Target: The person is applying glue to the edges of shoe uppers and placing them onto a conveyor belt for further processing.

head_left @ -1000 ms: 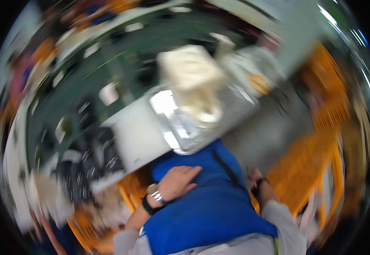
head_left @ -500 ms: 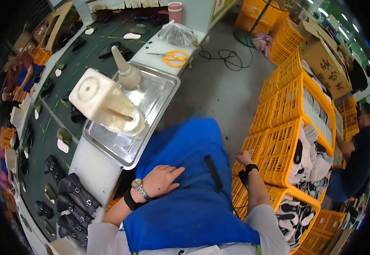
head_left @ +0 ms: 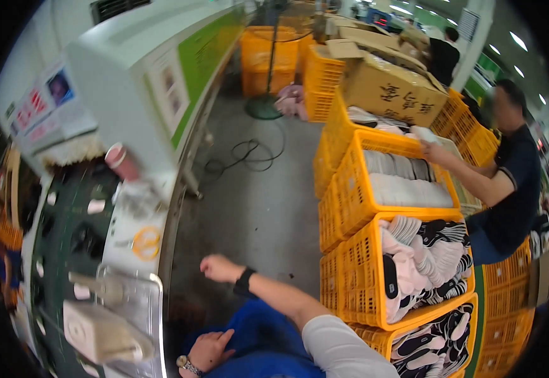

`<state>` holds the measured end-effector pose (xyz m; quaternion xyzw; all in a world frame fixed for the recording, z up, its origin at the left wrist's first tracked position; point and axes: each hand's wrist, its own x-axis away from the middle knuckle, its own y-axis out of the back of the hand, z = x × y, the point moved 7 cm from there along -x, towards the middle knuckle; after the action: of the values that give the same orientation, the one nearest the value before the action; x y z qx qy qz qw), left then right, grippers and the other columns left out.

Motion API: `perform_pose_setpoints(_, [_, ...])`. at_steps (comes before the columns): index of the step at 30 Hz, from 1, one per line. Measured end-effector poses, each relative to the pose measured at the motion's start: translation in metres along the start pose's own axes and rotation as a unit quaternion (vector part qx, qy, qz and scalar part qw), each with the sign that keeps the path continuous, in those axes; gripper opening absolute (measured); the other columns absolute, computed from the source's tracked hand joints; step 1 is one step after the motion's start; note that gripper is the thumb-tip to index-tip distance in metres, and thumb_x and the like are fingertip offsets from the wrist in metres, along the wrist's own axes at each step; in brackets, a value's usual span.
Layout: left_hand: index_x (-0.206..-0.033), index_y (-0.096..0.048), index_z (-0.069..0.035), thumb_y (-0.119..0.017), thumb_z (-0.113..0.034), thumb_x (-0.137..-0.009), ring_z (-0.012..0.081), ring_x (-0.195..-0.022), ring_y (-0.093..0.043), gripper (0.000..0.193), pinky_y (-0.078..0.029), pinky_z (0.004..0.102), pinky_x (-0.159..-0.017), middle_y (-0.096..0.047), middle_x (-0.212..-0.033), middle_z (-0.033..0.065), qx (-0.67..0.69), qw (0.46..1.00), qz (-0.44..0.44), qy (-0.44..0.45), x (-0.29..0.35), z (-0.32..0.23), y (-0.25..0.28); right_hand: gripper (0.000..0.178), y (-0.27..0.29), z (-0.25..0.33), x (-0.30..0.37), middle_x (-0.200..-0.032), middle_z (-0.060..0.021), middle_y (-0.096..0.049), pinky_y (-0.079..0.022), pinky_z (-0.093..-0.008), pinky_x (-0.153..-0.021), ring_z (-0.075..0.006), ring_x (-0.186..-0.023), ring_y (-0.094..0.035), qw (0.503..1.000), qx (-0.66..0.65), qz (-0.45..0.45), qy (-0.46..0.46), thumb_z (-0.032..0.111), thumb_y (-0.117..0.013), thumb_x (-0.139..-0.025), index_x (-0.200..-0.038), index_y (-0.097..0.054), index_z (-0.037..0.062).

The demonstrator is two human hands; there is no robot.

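My left hand (head_left: 208,349) lies against the blue apron (head_left: 268,334) on my lap, its fingers stretched out and nothing in them. A wristwatch is on that wrist. Out in front of my body, over the grey floor, my right hand (head_left: 221,269) is raised with its fingers curled in, and I see nothing in it. A dark band circles its wrist. To the left of my hands, a metal tray (head_left: 156,309) carries a white glue container (head_left: 98,332) and a pale bottle with a long nozzle (head_left: 107,288).
Orange-handled scissors (head_left: 146,243) and a pink cup (head_left: 121,162) stand along the bench, beside a green conveyor (head_left: 66,230) with shoe parts. At right, stacked yellow crates (head_left: 350,283) hold insoles (head_left: 429,252). Another person (head_left: 508,170) handles insoles there. A cable (head_left: 249,151) lies on the floor.
My view has swung to the right, bringing the crates and the other person closer to the middle. My right hand has come from beside the crates to in front of me.
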<state>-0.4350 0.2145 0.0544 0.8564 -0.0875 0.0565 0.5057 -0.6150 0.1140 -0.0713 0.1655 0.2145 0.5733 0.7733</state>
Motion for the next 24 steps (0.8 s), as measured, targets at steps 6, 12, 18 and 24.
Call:
perform_pose_setpoints(6, [-0.115,-0.048,-0.005,-0.064,-0.025,-0.073,0.0305,-0.086,-0.058,0.049,-0.047,0.0378,-0.076,-0.06,-0.094,0.0159,-0.002,0.996,0.039,-0.076,-0.105,-0.035,0.071,0.019,0.077,-0.06,0.134,-0.084,-0.0131,-0.064,-0.047,-0.0377,-0.072,-0.029,-0.08,-0.061,0.977,0.004,-0.021,-0.214,0.014,-0.052,-0.076,-0.088,-0.065,0.0083])
perform_pose_setpoints(12, [-0.117,-0.046,-0.002,-0.061,-0.023,-0.077,0.0298,-0.092,-0.056,0.047,-0.045,0.0374,-0.08,-0.059,-0.099,0.0144,0.009,0.972,0.029,-0.231,-0.204,-0.074,0.122,0.018,0.216,-0.096,0.221,-0.082,-0.0131,-0.065,-0.049,-0.0356,-0.072,-0.0286,-0.078,-0.062,0.918,0.028,-0.178,-0.355,0.016,-0.056,-0.074,-0.085,-0.066,0.0075])
perform_pose_setpoints(18, [-0.119,-0.045,-0.004,-0.06,-0.024,-0.078,0.0293,-0.092,-0.056,0.048,-0.045,0.0381,-0.078,-0.059,-0.098,0.0138,-0.03,0.959,0.123,-0.252,-0.285,-0.058,0.128,0.019,0.267,-0.11,0.213,-0.084,-0.015,-0.064,-0.048,-0.035,-0.074,-0.0283,-0.081,-0.062,0.896,-0.003,-0.213,-0.39,0.014,-0.056,-0.076,-0.09,-0.065,0.0065])
perform_pose_setpoints(24, [-0.118,-0.046,-0.003,-0.061,-0.021,-0.075,0.0305,-0.087,-0.057,0.049,-0.047,0.038,-0.073,-0.06,-0.092,0.0138,-0.052,0.933,0.153,-0.321,-0.408,-0.039,0.154,0.019,0.37,-0.134,0.158,-0.079,-0.0158,-0.064,-0.048,-0.0317,-0.068,-0.0231,-0.073,-0.063,0.883,0.103,-0.304,-0.343,0.016,-0.056,-0.078,-0.09,-0.065,0.0035])
